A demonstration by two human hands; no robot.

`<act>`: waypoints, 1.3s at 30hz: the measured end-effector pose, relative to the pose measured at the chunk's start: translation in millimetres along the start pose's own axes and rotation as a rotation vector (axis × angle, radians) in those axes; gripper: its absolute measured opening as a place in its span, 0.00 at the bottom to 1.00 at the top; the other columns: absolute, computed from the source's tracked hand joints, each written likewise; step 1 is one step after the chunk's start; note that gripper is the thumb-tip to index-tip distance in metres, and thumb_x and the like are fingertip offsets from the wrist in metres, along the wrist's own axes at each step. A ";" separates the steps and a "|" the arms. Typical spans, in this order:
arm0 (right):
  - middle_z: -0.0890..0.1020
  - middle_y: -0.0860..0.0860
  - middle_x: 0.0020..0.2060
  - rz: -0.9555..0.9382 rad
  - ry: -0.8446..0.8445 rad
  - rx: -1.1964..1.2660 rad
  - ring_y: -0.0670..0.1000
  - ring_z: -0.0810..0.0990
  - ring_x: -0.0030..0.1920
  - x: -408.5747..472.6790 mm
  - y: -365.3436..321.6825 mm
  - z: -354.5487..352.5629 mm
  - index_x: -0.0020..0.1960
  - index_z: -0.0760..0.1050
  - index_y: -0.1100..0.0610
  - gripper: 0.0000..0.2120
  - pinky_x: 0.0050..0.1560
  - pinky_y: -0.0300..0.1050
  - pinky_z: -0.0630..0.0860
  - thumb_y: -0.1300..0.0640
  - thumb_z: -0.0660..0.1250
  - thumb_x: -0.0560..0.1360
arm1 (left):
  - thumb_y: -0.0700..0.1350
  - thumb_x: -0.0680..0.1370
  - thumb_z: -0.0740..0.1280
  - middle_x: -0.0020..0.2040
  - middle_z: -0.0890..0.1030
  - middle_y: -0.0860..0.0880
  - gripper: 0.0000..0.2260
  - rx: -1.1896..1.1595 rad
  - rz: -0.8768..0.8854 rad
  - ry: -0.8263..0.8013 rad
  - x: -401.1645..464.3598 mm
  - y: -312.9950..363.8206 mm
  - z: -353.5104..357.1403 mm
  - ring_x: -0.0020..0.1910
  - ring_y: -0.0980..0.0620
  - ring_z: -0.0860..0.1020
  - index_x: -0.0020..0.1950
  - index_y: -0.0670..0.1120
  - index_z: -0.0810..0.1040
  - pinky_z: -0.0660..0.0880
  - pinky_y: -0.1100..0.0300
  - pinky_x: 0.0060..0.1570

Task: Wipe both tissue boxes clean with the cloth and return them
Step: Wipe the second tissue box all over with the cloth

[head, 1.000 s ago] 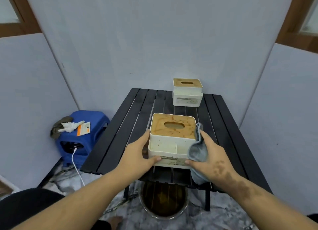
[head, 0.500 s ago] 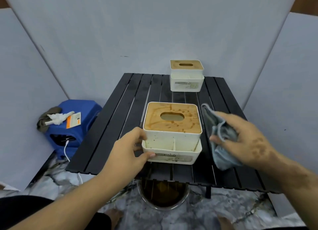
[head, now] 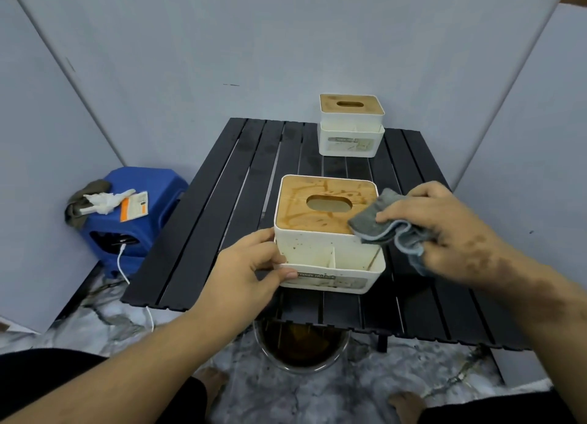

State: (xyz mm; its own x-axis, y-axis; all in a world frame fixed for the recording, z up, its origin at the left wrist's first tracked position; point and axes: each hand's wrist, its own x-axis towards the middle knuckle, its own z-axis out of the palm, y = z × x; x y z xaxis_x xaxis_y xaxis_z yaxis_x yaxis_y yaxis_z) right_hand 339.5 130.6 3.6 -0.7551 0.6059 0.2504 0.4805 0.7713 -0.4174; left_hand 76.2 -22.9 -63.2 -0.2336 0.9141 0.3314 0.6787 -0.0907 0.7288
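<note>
On the black slatted table (head: 203, 233), toward its near edge, the left hand (head: 244, 274) reaches in from the lower left and clamps the near tissue box (head: 327, 252) at its left side, fingers curled against the white wall and thumb pressed on the front label; that corner is hidden beneath the hand. Its wooden lid shows brown streaks around the slot. At the lid's right front corner, the right hand (head: 444, 230) comes in from the right, fingers closed around a bunched grey cloth (head: 381, 226) that touches the lid. Its palm covers part of the cloth. Well behind, near the far edge, stands the second tissue box (head: 349, 131); its label is too blurred to read.
</note>
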 end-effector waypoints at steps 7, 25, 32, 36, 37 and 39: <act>0.84 0.51 0.52 -0.205 0.011 -0.173 0.58 0.76 0.49 36.2 -67.8 46.4 0.58 0.80 0.58 0.23 0.49 0.55 0.78 0.63 0.60 0.65 | 0.36 0.71 0.79 0.57 0.81 0.67 0.10 -0.044 0.087 0.012 6.0 6.3 3.2 0.50 0.61 0.83 0.40 0.49 0.81 0.79 0.67 0.49; 0.79 0.43 0.53 -0.037 -0.142 -0.113 0.52 0.72 0.52 67.9 -58.3 24.9 0.57 0.81 0.52 0.23 0.56 0.50 0.73 0.65 0.61 0.67 | 0.51 0.71 0.78 0.49 0.85 0.51 0.13 0.000 -0.005 -0.002 7.1 -1.7 1.5 0.44 0.53 0.84 0.35 0.46 0.78 0.80 0.53 0.40; 0.81 0.50 0.42 -0.182 -0.120 -0.216 0.56 0.77 0.44 71.8 -86.5 53.0 0.46 0.82 0.57 0.21 0.45 0.51 0.79 0.53 0.53 0.65 | 0.46 0.71 0.81 0.47 0.84 0.58 0.14 0.057 0.031 0.022 8.1 -3.6 3.4 0.40 0.57 0.80 0.34 0.45 0.77 0.74 0.64 0.35; 0.82 0.47 0.49 -0.007 -0.055 -0.087 0.54 0.77 0.50 83.5 -54.7 24.4 0.53 0.83 0.53 0.19 0.56 0.51 0.74 0.64 0.62 0.66 | 0.47 0.71 0.81 0.58 0.85 0.51 0.12 0.047 0.014 0.038 5.7 -6.4 3.8 0.62 0.65 0.78 0.36 0.45 0.79 0.78 0.63 0.45; 0.82 0.47 0.49 0.013 -0.031 -0.111 0.54 0.77 0.51 82.8 -53.8 25.6 0.53 0.82 0.52 0.20 0.56 0.51 0.74 0.67 0.64 0.65 | 0.47 0.71 0.81 0.57 0.86 0.51 0.13 0.048 0.011 0.040 6.0 -6.4 4.1 0.62 0.66 0.78 0.36 0.46 0.79 0.78 0.64 0.45; 0.82 0.49 0.45 -0.072 -0.021 -0.194 0.55 0.77 0.47 80.1 -70.5 42.0 0.48 0.82 0.54 0.16 0.52 0.52 0.76 0.66 0.69 0.63 | 0.47 0.71 0.81 0.53 0.86 0.55 0.13 0.045 0.017 0.028 8.6 -3.9 4.0 0.54 0.66 0.81 0.35 0.47 0.77 0.76 0.69 0.41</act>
State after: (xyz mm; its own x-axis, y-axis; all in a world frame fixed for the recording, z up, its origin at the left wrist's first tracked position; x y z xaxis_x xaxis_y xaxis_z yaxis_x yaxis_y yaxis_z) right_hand 226.4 116.6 16.4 -0.7990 0.5448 0.2544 0.5000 0.8370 -0.2222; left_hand 74.3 -13.1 -65.5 -0.2407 0.9010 0.3609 0.7131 -0.0882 0.6955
